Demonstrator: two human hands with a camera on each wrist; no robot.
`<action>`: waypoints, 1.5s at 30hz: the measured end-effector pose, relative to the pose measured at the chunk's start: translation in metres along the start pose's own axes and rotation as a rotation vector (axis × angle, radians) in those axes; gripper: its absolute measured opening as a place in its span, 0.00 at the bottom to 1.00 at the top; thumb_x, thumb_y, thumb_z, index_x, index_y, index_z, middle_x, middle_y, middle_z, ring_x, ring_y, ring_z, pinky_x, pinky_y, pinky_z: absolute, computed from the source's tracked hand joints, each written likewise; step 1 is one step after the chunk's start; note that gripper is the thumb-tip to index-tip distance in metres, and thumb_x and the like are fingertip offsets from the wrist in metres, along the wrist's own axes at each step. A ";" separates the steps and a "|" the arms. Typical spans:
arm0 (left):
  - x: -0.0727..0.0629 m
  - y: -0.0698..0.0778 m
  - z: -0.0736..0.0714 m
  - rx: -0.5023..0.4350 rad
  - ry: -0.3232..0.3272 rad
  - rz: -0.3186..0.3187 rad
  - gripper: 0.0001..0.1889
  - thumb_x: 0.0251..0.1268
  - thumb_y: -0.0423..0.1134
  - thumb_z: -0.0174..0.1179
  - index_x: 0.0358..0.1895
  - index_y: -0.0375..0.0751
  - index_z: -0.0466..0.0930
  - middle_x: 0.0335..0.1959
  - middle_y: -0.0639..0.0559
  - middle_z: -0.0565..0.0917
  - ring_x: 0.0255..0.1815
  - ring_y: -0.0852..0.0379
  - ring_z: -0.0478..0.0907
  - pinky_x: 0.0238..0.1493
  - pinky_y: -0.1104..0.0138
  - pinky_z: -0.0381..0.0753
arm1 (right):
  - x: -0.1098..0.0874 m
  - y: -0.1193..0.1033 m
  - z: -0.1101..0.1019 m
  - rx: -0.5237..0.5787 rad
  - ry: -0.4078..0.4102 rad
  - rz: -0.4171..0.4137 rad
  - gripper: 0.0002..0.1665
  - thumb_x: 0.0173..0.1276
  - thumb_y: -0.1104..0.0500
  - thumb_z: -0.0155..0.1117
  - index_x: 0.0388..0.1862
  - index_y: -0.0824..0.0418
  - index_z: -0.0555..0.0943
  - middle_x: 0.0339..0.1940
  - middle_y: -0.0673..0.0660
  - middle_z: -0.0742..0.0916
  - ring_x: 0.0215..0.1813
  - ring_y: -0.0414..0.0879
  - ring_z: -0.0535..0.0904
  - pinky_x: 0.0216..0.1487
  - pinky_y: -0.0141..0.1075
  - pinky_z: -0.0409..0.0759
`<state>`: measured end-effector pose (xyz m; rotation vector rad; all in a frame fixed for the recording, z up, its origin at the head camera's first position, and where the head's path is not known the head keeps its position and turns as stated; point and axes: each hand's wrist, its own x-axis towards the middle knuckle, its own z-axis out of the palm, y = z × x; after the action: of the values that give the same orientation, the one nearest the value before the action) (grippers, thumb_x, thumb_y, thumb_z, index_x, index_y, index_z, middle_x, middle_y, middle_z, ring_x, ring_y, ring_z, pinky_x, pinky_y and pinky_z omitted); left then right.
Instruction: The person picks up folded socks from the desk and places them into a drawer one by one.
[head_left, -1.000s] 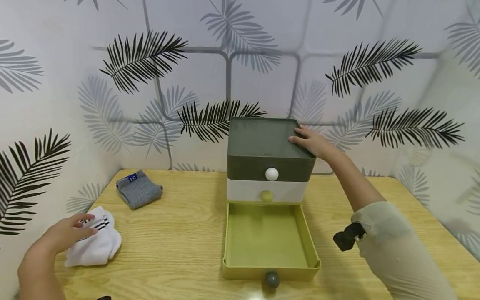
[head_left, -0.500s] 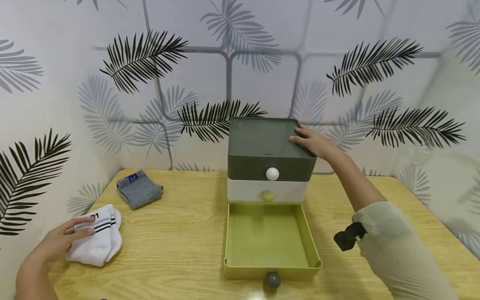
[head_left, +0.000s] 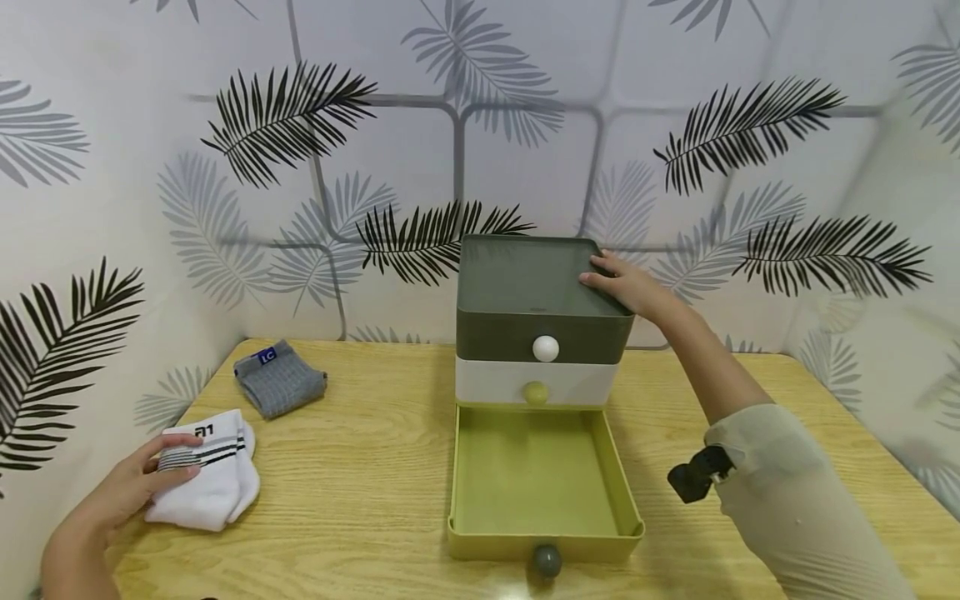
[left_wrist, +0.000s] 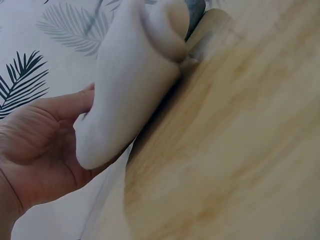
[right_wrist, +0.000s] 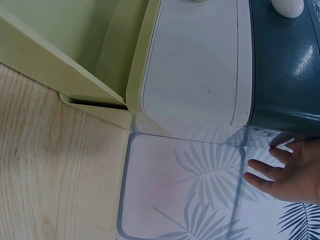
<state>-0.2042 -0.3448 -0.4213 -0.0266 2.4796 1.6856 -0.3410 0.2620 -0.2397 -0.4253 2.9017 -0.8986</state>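
My left hand point(head_left: 138, 483) pinches a folded pair of white socks point(head_left: 213, 487) with black stripes, low at the left of the head view. In the left wrist view the thumb and fingers lie on either side of the white bundle, close over the table. A three-tier drawer box point(head_left: 536, 337) stands right of centre, dark green above, white in the middle, yellow-green below. Its bottom drawer point(head_left: 540, 475) is pulled out, with nothing visible inside. Spread fingers of my right hand point(head_left: 630, 287) rest on the box's top right edge; the right wrist view shows them beside the dark tier.
A folded grey pair of socks point(head_left: 281, 383) with a blue label lies at the back left of the wooden table point(head_left: 360, 492). Behind the table rises a wall point(head_left: 525, 167) with a leaf pattern. The drawer's dark round knob point(head_left: 547, 561) juts toward the front.
My left hand has closed on the white socks and moved them slightly to the right. The right hand and the drawer box stay in place.
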 end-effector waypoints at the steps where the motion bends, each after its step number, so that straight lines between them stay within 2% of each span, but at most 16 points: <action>1: 0.000 0.000 0.000 -0.032 -0.012 -0.008 0.18 0.64 0.37 0.58 0.39 0.76 0.72 0.47 0.44 0.69 0.36 0.62 0.71 0.34 0.65 0.77 | 0.000 0.000 0.000 0.000 0.001 0.000 0.42 0.72 0.42 0.43 0.73 0.65 0.45 0.73 0.65 0.42 0.70 0.62 0.34 0.65 0.58 0.39; 4: 0.001 -0.001 0.000 -0.090 -0.047 -0.039 0.19 0.63 0.36 0.58 0.40 0.77 0.72 0.46 0.46 0.67 0.34 0.61 0.71 0.31 0.64 0.77 | -0.001 0.001 -0.001 -0.001 0.002 -0.002 0.42 0.72 0.42 0.43 0.73 0.65 0.45 0.72 0.66 0.42 0.70 0.63 0.34 0.65 0.58 0.38; 6: 0.000 -0.002 0.000 -0.118 -0.073 -0.058 0.20 0.63 0.36 0.58 0.41 0.78 0.72 0.52 0.39 0.65 0.35 0.62 0.71 0.33 0.64 0.77 | -0.001 0.002 -0.001 -0.002 0.005 -0.001 0.42 0.72 0.42 0.43 0.73 0.65 0.45 0.72 0.66 0.42 0.70 0.63 0.34 0.65 0.59 0.39; 8: 0.000 -0.003 0.000 -0.158 -0.105 -0.064 0.22 0.64 0.35 0.58 0.43 0.78 0.72 0.60 0.30 0.56 0.37 0.64 0.71 0.35 0.65 0.77 | -0.001 0.002 -0.001 0.000 0.006 0.001 0.42 0.72 0.42 0.43 0.73 0.65 0.45 0.73 0.66 0.42 0.70 0.63 0.34 0.65 0.59 0.39; 9: 0.000 -0.003 0.000 -0.181 -0.123 -0.060 0.22 0.64 0.34 0.57 0.44 0.78 0.72 0.63 0.29 0.49 0.39 0.64 0.71 0.37 0.64 0.77 | -0.001 0.002 -0.001 0.000 0.007 0.002 0.42 0.72 0.42 0.43 0.73 0.65 0.45 0.73 0.66 0.42 0.70 0.63 0.34 0.65 0.59 0.39; 11: -0.001 -0.003 0.000 -0.200 -0.142 -0.049 0.24 0.65 0.33 0.55 0.46 0.79 0.72 0.65 0.29 0.46 0.39 0.65 0.71 0.37 0.65 0.77 | -0.002 0.002 -0.001 -0.001 0.011 0.002 0.41 0.72 0.42 0.43 0.73 0.65 0.46 0.73 0.66 0.43 0.70 0.63 0.34 0.65 0.59 0.39; 13: -0.001 -0.003 0.000 -0.203 -0.146 -0.022 0.25 0.66 0.32 0.54 0.49 0.78 0.72 0.60 0.36 0.58 0.35 0.65 0.72 0.35 0.68 0.76 | -0.002 0.001 -0.001 -0.003 0.011 0.004 0.41 0.72 0.42 0.43 0.73 0.64 0.46 0.73 0.65 0.43 0.70 0.63 0.35 0.65 0.59 0.39; 15: 0.000 -0.004 0.000 -0.205 -0.150 0.010 0.26 0.66 0.32 0.53 0.53 0.76 0.71 0.58 0.45 0.61 0.36 0.66 0.72 0.35 0.69 0.76 | -0.002 0.001 0.000 -0.005 0.008 0.003 0.42 0.72 0.42 0.43 0.73 0.64 0.46 0.73 0.65 0.43 0.70 0.63 0.35 0.65 0.59 0.39; 17: 0.001 -0.006 0.002 -0.222 -0.156 0.036 0.27 0.66 0.31 0.53 0.58 0.72 0.69 0.61 0.44 0.57 0.39 0.70 0.70 0.38 0.72 0.74 | -0.001 0.001 0.000 -0.006 0.005 0.005 0.42 0.72 0.42 0.43 0.73 0.64 0.45 0.73 0.65 0.42 0.70 0.63 0.34 0.65 0.59 0.39; 18: 0.002 -0.007 0.002 -0.235 -0.153 0.046 0.27 0.66 0.30 0.53 0.60 0.70 0.69 0.59 0.49 0.59 0.40 0.71 0.69 0.39 0.73 0.74 | -0.002 0.001 -0.001 -0.007 0.004 0.005 0.42 0.72 0.42 0.43 0.73 0.64 0.45 0.73 0.65 0.42 0.70 0.62 0.34 0.65 0.59 0.39; 20: 0.004 -0.007 0.005 -0.262 -0.157 0.059 0.28 0.66 0.29 0.53 0.63 0.67 0.67 0.64 0.45 0.51 0.46 0.74 0.66 0.43 0.73 0.72 | -0.002 0.001 -0.001 -0.006 0.002 0.005 0.42 0.72 0.42 0.43 0.73 0.64 0.45 0.73 0.65 0.42 0.71 0.62 0.34 0.65 0.58 0.39; 23: 0.006 -0.006 0.007 -0.269 -0.139 0.069 0.29 0.65 0.29 0.53 0.63 0.65 0.67 0.63 0.50 0.55 0.46 0.75 0.66 0.43 0.73 0.73 | -0.002 0.001 -0.001 -0.005 0.006 0.007 0.41 0.72 0.42 0.43 0.73 0.64 0.45 0.73 0.65 0.42 0.71 0.62 0.34 0.65 0.58 0.39; 29: 0.008 0.011 0.011 -0.333 -0.164 0.111 0.27 0.64 0.28 0.54 0.60 0.65 0.71 0.49 0.69 0.67 0.45 0.70 0.70 0.41 0.71 0.75 | -0.001 0.000 0.000 0.000 0.013 0.002 0.41 0.72 0.43 0.43 0.73 0.64 0.47 0.73 0.64 0.44 0.71 0.61 0.35 0.65 0.57 0.39; 32: 0.009 0.022 0.015 -0.400 -0.191 0.139 0.27 0.65 0.26 0.52 0.58 0.65 0.72 0.48 0.69 0.71 0.45 0.70 0.71 0.40 0.70 0.76 | -0.001 -0.001 0.000 0.005 0.010 0.005 0.41 0.72 0.43 0.43 0.73 0.64 0.46 0.73 0.64 0.43 0.71 0.62 0.35 0.65 0.58 0.40; 36: 0.008 0.036 0.023 -0.420 -0.207 0.178 0.27 0.65 0.25 0.51 0.59 0.64 0.71 0.49 0.67 0.70 0.46 0.69 0.71 0.40 0.71 0.76 | -0.002 -0.001 0.000 0.010 0.008 0.009 0.41 0.72 0.42 0.43 0.73 0.63 0.46 0.73 0.64 0.43 0.71 0.62 0.35 0.65 0.58 0.40; 45: 0.004 0.063 0.054 -0.534 -0.276 0.245 0.29 0.65 0.22 0.48 0.60 0.60 0.71 0.50 0.59 0.73 0.45 0.63 0.74 0.38 0.69 0.78 | 0.000 0.000 0.001 0.010 0.012 0.012 0.41 0.72 0.43 0.43 0.73 0.63 0.46 0.73 0.64 0.43 0.71 0.62 0.35 0.65 0.58 0.39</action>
<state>-0.2084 -0.2717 -0.3833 0.4349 1.8403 2.2274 -0.3403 0.2612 -0.2403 -0.4029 2.9065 -0.9167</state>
